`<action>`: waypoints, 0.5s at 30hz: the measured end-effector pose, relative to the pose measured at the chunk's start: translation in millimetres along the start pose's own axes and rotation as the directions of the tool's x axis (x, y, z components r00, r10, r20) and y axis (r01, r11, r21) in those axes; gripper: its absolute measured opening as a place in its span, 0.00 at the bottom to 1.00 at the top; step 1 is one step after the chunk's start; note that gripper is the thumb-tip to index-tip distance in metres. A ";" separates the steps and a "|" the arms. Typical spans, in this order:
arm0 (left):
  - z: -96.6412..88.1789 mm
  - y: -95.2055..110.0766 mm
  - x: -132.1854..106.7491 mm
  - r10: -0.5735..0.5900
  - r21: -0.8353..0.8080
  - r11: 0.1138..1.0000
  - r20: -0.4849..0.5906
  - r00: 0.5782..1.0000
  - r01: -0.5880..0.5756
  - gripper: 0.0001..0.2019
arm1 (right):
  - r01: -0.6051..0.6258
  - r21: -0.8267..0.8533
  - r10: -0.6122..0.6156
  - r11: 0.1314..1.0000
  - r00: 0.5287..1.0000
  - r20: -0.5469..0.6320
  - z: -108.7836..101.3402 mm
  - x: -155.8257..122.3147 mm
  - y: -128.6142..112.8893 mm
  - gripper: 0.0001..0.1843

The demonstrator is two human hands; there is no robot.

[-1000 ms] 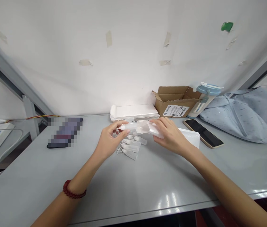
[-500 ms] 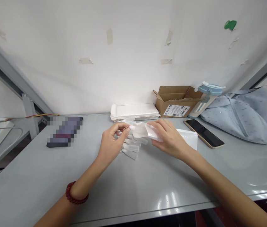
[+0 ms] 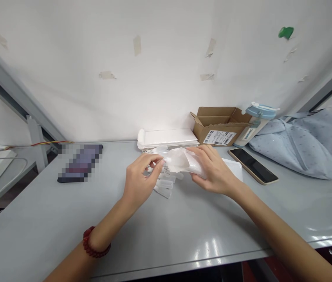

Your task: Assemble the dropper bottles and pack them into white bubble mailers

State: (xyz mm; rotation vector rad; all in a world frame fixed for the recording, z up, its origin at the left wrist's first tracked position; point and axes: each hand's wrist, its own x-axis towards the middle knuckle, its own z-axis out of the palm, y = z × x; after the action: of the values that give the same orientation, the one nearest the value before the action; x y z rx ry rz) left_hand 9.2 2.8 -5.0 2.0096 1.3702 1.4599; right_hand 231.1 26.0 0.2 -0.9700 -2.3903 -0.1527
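My right hand (image 3: 213,170) is closed round a clear plastic bag (image 3: 183,162), holding its open mouth toward the left above the grey table (image 3: 166,231). My left hand (image 3: 139,178) pinches a small translucent plastic bottle (image 3: 160,160) at the bag's mouth. Several more of these small capped bottles (image 3: 164,186) lie on the table just under both hands. A red bead bracelet is on my left wrist.
A stack of white bags (image 3: 167,139) lies by the wall behind the hands. An open cardboard box (image 3: 219,125), a blue-lidded cup (image 3: 255,121), a phone (image 3: 252,164) and a light blue cloth bag (image 3: 298,143) stand at the right. A dark blurred object (image 3: 80,162) lies at the left.
My left hand has moved the small bottle rightward, up to the bag's mouth. My right hand has tilted the bag's opening a little more toward the left.
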 end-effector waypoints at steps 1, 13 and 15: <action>0.0 0.9 -0.7 0.025 -0.003 1.000 -0.014 1.000 -0.025 0.06 | 0.001 0.004 -0.001 1.000 1.000 -0.003 -0.4 -0.1 0.7 0.33; -13.7 5.2 7.7 -0.380 -0.489 0.827 -0.119 0.917 0.279 0.04 | 0.118 -0.243 -0.216 0.963 0.875 -0.433 0.2 -9.0 44.6 0.34; -15.0 1.9 9.1 -0.425 -0.514 0.798 -0.112 0.898 0.314 0.04 | 0.105 -0.266 -0.231 0.958 0.832 -0.504 -0.6 -9.3 49.7 0.33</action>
State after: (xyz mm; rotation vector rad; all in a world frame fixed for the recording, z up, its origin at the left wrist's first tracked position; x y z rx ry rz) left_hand -2.4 5.2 8.0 1.2125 1.2262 1.6628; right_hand 270.3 56.5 -9.1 -0.6894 -1.9555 -0.6884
